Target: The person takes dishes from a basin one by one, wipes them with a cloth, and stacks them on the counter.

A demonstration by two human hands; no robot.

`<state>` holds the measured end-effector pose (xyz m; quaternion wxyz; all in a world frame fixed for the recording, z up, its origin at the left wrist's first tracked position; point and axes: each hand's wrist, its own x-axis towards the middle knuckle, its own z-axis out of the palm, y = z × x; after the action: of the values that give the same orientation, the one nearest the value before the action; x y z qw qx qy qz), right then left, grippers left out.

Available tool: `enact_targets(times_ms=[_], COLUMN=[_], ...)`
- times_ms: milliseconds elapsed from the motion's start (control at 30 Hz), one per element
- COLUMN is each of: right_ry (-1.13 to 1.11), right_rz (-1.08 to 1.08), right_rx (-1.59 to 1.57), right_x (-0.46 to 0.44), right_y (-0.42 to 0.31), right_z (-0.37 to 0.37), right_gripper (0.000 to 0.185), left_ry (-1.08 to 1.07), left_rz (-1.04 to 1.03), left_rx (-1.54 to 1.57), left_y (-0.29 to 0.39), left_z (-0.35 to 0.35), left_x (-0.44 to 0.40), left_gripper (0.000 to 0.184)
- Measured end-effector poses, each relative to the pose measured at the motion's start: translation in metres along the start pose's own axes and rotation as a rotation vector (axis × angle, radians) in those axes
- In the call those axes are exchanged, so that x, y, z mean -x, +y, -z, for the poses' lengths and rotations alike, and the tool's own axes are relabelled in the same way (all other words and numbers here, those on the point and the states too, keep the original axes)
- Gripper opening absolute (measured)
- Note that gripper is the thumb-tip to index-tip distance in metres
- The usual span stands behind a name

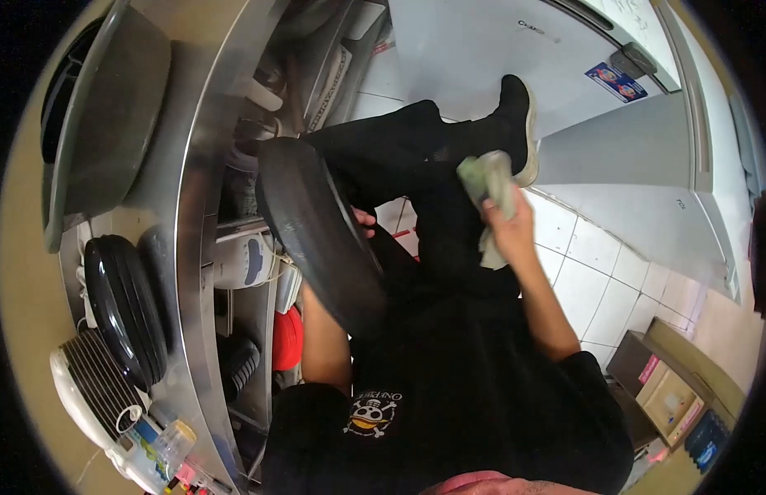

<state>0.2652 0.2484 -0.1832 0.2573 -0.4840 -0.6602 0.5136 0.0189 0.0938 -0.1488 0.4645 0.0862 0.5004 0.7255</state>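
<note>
My left hand [365, 221] is mostly hidden behind a large, dark round pan [317, 235]. Its fingertips show past the rim, and they grip the pan, which is tilted on edge in front of my left forearm. No handle can be made out. A crumpled pale green and beige cloth [497, 177] is bunched in my right hand [507, 227], whose fingers are closed around it. This hand is apart from the pan, over my right leg.
On the left, a steel counter [181, 272] holds a grey basin [119, 124], a glossy black appliance [123, 305] and a grill-like appliance [94, 379]. Shelves below carry a red item [287, 338]. A white fridge [631, 165] stands ahead right; a drawer box [672, 396] sits lower right.
</note>
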Motion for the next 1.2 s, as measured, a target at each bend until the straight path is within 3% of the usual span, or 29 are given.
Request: enact_targets(times_ms=[67,100,133,167,200,233,267,333,400,433,467,533,833,867,933,1067,1133,1200], right_ry=[0.141,0.119,-0.053,-0.208,-0.295,-0.311,-0.272,-0.287,-0.117,-0.091,-0.202,-0.285,-0.25,-0.246,-0.287,-0.181,-0.046,-0.079], right_rz=[0.166,0.194,0.063,0.604,0.808,0.934,1.077,0.975,0.748,0.649,0.239,0.066,0.15,0.154,0.031,0.104,0.199,0.272], right_rx=[-0.268,-0.232,-0.252,-0.099,-0.162,0.187,0.231,0.223,-0.071,-0.296,-0.543,-0.561,-0.299,-0.303,-0.421,-0.736,-0.688,-0.619], right_x=[0.004,0.015,0.033,0.031,0.035,0.043,0.041,0.03,0.006,-0.006,-0.009,-0.017,0.07,0.069,0.072,0.036,0.017,0.004], right_y=[-0.049,-0.074,-0.088,-0.098,-0.098,-0.113,-0.105,-0.118,-0.125,-0.121,-0.113,-0.097,-0.034,-0.032,-0.029,-0.04,-0.047,-0.06], right_z=[0.003,0.006,0.007,-0.005,-0.027,-0.031,-0.043,-0.043,-0.046,-0.053,-0.061,-0.065,-0.064,-0.065,-0.066,-0.064,-0.062,-0.048], right_gripper=[0.03,0.028,0.029,0.037,0.051,0.062,0.057,0.053,0.056,0.047,0.041,0.041,0.048,0.048,0.05,0.048,0.042,0.041], left_ry=[-0.074,-0.04,-0.01,-0.018,-0.025,-0.031,-0.036,-0.048,-0.045,-0.041,-0.037,-0.041,-0.045,-0.051,-0.347,-0.327,-0.314,-0.304], left_rz=[0.118,0.181,0.239,0.236,0.21,0.184,0.161,0.11,0.074,0.06,0.043,-0.005,-0.186,-0.188,-0.198,-0.223,-0.229,-0.234], left_rx=[0.035,-0.025,-0.083,-0.087,-0.08,-0.073,-0.066,-0.048,-0.032,-0.027,-0.023,-0.018,0.046,0.041,0.098,0.065,0.04,0.018], left_y=[0.004,-0.004,-0.014,-0.017,-0.021,-0.024,-0.03,-0.043,-0.069,-0.082,-0.086,-0.101,-0.13,-0.129,-0.109,-0.099,-0.11,-0.112], left_z=[-0.016,-0.016,-0.016,-0.014,-0.018,-0.011,-0.005,-0.014,-0.039,-0.044,-0.03,-0.035,-0.022,-0.023,-0.037,-0.033,-0.051,-0.055], left_x=[-0.002,0.001,0.003,0.002,-0.013,0.01,0.036,0.013,-0.035,-0.038,-0.001,-0.009,-0.058,-0.063,-0.06,-0.035,-0.046,-0.045], left_gripper=[0.037,0.04,0.045,0.045,0.044,0.043,0.042,0.04,0.038,0.037,0.036,0.034,0.025,0.025,0.023,0.024,0.025,0.026])
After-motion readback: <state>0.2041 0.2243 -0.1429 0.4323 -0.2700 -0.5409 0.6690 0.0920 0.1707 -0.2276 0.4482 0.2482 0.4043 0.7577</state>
